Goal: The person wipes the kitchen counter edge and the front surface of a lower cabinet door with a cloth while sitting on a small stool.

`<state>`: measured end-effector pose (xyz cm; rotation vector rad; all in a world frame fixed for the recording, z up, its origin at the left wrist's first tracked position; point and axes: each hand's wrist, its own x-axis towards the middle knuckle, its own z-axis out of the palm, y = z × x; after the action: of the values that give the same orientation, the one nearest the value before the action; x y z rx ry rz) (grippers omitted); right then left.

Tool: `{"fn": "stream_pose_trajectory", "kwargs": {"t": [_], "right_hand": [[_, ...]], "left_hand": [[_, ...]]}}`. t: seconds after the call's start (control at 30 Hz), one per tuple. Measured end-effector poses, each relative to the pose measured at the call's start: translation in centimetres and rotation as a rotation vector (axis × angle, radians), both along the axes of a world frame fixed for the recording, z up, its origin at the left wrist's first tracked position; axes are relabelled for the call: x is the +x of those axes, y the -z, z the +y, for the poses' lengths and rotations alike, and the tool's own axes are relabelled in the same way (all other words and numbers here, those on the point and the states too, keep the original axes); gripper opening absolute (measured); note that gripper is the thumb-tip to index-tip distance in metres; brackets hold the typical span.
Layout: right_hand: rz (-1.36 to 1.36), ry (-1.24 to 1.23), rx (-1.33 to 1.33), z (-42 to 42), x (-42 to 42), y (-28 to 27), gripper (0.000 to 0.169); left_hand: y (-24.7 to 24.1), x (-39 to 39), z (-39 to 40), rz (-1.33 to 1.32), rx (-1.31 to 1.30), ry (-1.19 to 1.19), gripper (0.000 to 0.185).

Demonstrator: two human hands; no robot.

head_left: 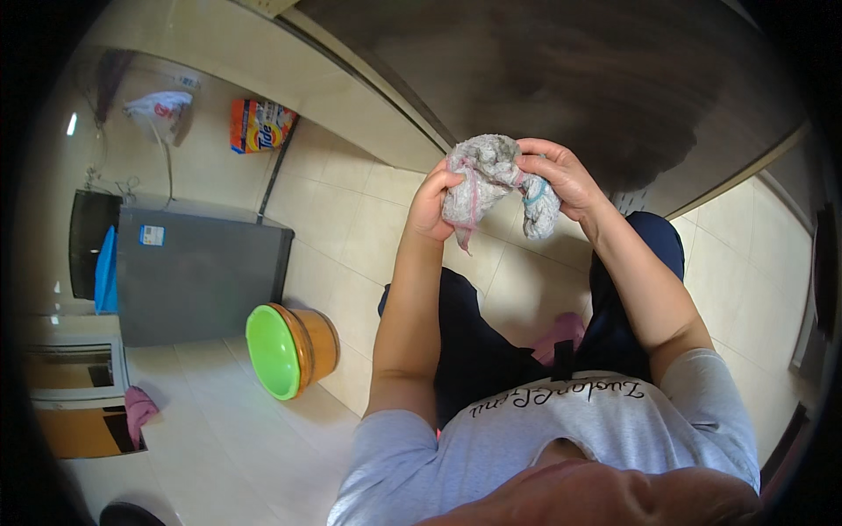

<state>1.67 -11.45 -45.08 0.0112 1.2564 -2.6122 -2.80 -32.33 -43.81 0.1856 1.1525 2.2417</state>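
A crumpled grey-white cloth [480, 191] with pink and blue edging is bunched up between my two hands, held above the tiled floor. My left hand [434, 200] grips its left side, thumb on top, and a pointed corner with pink edging hangs beneath. On the other side my right hand [559, 174] pinches the cloth between thumb and fingers. From there a wadded end with a blue edge droops toward my knees. The cloth looks damp, though I cannot tell for certain. Some of my fingers are hidden behind it.
A large dark panel [526, 72] stands just beyond my hands. To the left are a grey cabinet-like appliance [197, 276], a wooden bucket [319, 345] with a green basin [271, 352] in it, and a Tide detergent bag [260, 126]. A pink cloth [139, 411] hangs farther left.
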Motion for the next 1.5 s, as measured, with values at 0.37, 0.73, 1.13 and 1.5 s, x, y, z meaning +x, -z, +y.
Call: {"fn": "stream_pose_trajectory", "kwargs": {"t": [0.37, 0.73, 1.13, 1.5], "right_hand": [[0.355, 0.360, 0.530, -3.1, -0.5, 0.6, 0.025], [0.767, 0.567, 1.228, -5.2, 0.8, 1.3, 0.026], [0.736, 0.455, 1.001, -4.7, 1.6, 1.1, 0.034], [0.703, 0.263, 1.007, -1.8, 3.6, 0.0, 0.016]], "left_hand": [[2.5, 0.6, 0.4, -0.018, -0.022, -0.246, 0.029], [3.2, 1.9, 1.9, -0.153, 0.054, -0.290, 0.028], [4.1, 0.8, 1.7, -0.104, -0.004, -0.407, 0.025], [-13.4, -8.9, 3.0, 1.269, -0.246, -1.221, 0.039]]}}
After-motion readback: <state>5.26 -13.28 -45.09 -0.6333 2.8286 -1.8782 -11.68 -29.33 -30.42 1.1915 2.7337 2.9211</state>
